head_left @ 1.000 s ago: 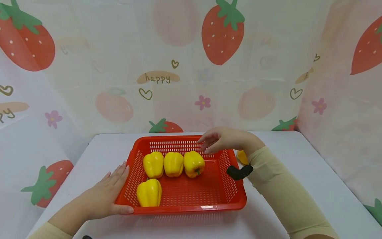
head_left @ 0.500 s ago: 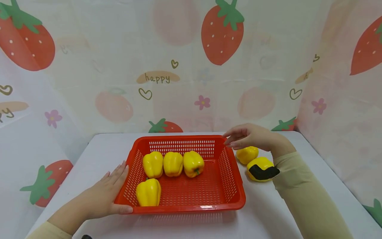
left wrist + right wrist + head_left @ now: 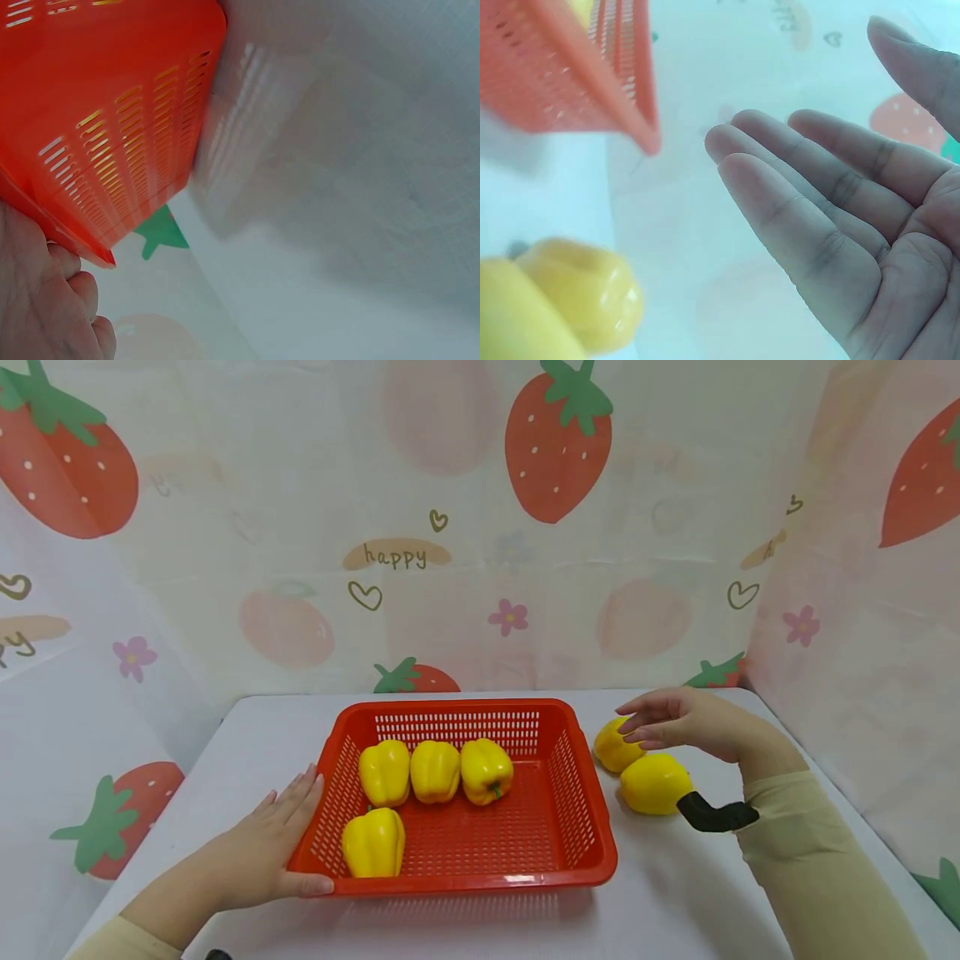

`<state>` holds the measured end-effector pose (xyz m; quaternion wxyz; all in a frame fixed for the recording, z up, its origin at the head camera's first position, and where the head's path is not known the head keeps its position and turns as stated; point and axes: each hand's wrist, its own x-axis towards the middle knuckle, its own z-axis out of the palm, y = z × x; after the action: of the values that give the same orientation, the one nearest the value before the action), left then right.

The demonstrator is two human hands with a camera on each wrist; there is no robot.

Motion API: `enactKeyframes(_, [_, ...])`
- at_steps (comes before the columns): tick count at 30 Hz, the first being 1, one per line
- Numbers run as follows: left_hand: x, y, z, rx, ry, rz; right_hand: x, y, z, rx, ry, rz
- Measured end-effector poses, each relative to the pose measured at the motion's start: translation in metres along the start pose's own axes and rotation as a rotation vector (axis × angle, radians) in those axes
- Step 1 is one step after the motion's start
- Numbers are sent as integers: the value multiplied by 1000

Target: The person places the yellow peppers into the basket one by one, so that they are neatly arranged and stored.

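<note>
Four-sided and red, a plastic basket (image 3: 480,883) sits on the table with several yellow bell peppers (image 3: 437,772) inside, three in a row and one at the front left corner. My left hand (image 3: 255,852) rests on the basket's left rim, fingers extended and thumb along the front rim; the left wrist view shows this hand (image 3: 52,300) against the rim. My right hand (image 3: 690,722) hovers above two yellow peppers on the table, a rear pepper (image 3: 617,747) and a front pepper (image 3: 652,783). Nothing is in its loosely bent fingers, as the right wrist view of the hand (image 3: 840,217) confirms.
A white cloth covers the table (image 3: 262,735). Patterned curtain walls (image 3: 465,527) with strawberries and flowers stand behind and at both sides. A black strap piece (image 3: 716,814) juts from the right wrist.
My right hand has moved from over the basket rightward to above the two loose peppers, which have come into view. The left hand and the basket have stayed nearly still.
</note>
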<state>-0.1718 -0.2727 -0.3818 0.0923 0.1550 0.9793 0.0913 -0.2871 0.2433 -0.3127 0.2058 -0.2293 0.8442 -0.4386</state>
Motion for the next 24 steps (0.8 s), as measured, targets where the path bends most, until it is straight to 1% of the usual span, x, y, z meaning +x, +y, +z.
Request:
enactKeyframes(10, [0,-3,2,2,8,1,-26,40,-1,84,57,32])
enactKeyframes(13, [0,-3,2,6,14,3,-32,48,-1,109,83,47])
enactKeyframes(17, [1,-3,2,8,14,0,-38,55,0,108,109,66])
enactKeyframes(24, [0,-2,3,8,13,2,-48,68,3,151,147,74])
